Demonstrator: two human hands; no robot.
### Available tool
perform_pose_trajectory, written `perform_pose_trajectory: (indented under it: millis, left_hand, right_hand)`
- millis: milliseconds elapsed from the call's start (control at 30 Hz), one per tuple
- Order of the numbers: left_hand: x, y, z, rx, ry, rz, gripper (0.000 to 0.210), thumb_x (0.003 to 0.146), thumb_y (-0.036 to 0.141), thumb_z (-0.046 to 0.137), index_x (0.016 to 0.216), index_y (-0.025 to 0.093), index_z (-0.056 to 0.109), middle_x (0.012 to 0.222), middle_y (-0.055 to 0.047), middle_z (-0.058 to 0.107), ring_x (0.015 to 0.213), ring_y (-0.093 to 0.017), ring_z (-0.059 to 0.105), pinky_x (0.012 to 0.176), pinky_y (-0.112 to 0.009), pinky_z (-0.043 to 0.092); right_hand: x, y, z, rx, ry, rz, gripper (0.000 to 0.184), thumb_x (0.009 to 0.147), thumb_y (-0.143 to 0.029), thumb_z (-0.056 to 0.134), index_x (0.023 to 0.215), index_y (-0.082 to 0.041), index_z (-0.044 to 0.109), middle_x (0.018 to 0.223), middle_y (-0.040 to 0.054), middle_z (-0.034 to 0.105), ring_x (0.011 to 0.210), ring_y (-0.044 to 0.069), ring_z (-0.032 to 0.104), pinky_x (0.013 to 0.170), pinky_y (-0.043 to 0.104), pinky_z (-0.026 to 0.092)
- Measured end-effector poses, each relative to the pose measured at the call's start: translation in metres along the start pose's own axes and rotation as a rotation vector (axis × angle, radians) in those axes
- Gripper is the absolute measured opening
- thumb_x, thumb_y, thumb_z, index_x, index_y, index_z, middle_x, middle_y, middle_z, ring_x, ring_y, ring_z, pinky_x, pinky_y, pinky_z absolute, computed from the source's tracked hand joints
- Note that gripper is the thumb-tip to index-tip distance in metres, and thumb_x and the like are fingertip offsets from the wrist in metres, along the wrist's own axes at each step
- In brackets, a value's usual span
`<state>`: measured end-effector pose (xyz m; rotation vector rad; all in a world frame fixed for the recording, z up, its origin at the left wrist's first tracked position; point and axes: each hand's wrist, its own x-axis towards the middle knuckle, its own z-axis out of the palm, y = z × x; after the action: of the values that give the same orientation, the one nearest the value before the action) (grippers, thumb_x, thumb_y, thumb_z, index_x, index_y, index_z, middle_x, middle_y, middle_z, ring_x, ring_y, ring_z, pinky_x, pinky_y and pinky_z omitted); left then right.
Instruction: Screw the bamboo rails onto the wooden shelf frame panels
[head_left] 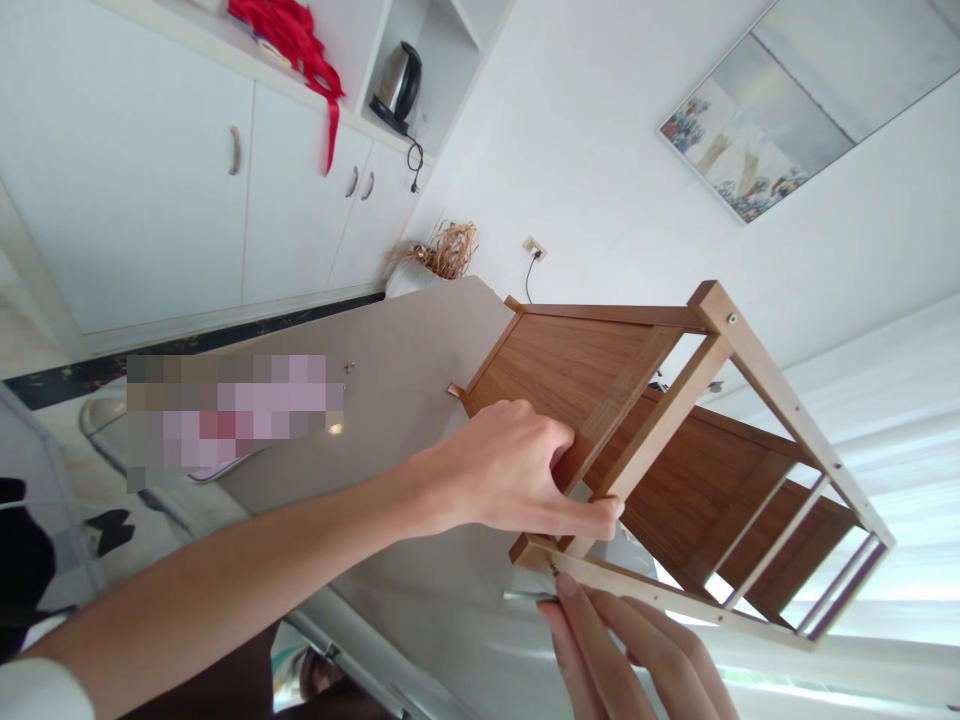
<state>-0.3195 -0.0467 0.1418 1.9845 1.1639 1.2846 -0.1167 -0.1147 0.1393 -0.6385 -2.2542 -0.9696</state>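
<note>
A brown wooden shelf unit (555, 370) lies tilted on the grey table, its slatted end frame (802, 420) facing right. My left hand (502, 465) is closed around a rail near the lower front corner, thumb pressed over a pale crossbar (660, 420). Just below, my right hand (637, 650) pinches a thin metal hex key (525, 596) between thumb and forefinger. Its tip end meets a small screw (553, 567) in the corner post; the fingers partly cover the key. More screw holes dot the end frame.
Small metal hardware (349, 367) lies on the grey table (405, 340). A blurred-out pinkish item (277, 410) is at the table's left edge. White cabinets (300, 200) carry red ribbon (296, 40) and a kettle (399, 85). Dried plants (450, 250) stand beyond the table.
</note>
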Motion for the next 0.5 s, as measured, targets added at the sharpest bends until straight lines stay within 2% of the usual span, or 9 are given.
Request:
perform_pose_trajectory:
  millis: [67, 233, 300, 400, 500]
  left_hand:
    - [0.0, 0.0, 0.0, 0.002, 0.007, 0.008, 0.053, 0.074, 0.067, 0.063, 0.055, 0.021, 0.046, 0.044, 0.004, 0.051, 0.039, -0.009, 0.042, 0.04, -0.025, 0.029]
    - [0.001, 0.0, 0.003, -0.018, 0.032, -0.021, 0.055, 0.072, 0.067, 0.063, 0.052, 0.02, 0.043, 0.041, 0.005, 0.048, 0.038, -0.008, 0.038, 0.041, -0.025, 0.027]
    - [0.001, -0.001, 0.004, -0.024, 0.043, -0.028, 0.056, 0.072, 0.067, 0.064, 0.051, 0.02, 0.043, 0.041, 0.005, 0.047, 0.038, -0.008, 0.037, 0.041, -0.025, 0.026]
    - [0.001, -0.002, 0.005, -0.031, 0.055, -0.026, 0.054, 0.071, 0.066, 0.066, 0.052, 0.02, 0.043, 0.042, 0.006, 0.049, 0.039, -0.008, 0.04, 0.042, -0.025, 0.027]
    - [0.002, -0.002, 0.006, -0.032, 0.062, -0.02, 0.054, 0.071, 0.067, 0.065, 0.052, 0.02, 0.044, 0.043, 0.006, 0.05, 0.04, -0.008, 0.041, 0.042, -0.025, 0.028]
  right_hand:
    - [0.01, -0.004, -0.002, 0.043, -0.039, 0.061, 0.022, 0.085, -0.017, 0.077, 0.107, -0.023, 0.076, 0.085, -0.0005, 0.076, 0.074, 0.015, 0.073, 0.071, 0.024, 0.056]
    - [0.027, -0.012, 0.0, 0.19, -0.014, 0.162, 0.041, 0.084, -0.011, 0.078, 0.123, -0.02, 0.07, 0.082, -0.0004, 0.074, 0.076, 0.013, 0.072, 0.074, 0.022, 0.056]
    - [0.029, -0.012, 0.003, 0.202, -0.01, 0.171, 0.035, 0.084, -0.009, 0.076, 0.116, -0.021, 0.073, 0.079, -0.0009, 0.073, 0.075, 0.012, 0.071, 0.074, 0.022, 0.056]
    - [0.03, -0.011, 0.004, 0.194, 0.056, 0.158, 0.015, 0.087, -0.012, 0.073, 0.1, -0.019, 0.077, 0.075, -0.0009, 0.072, 0.068, 0.01, 0.07, 0.071, 0.021, 0.056]
    - [0.029, -0.009, -0.003, 0.176, 0.016, 0.183, 0.015, 0.086, -0.015, 0.075, 0.101, -0.018, 0.076, 0.08, -0.0008, 0.074, 0.07, 0.01, 0.072, 0.073, 0.019, 0.058]
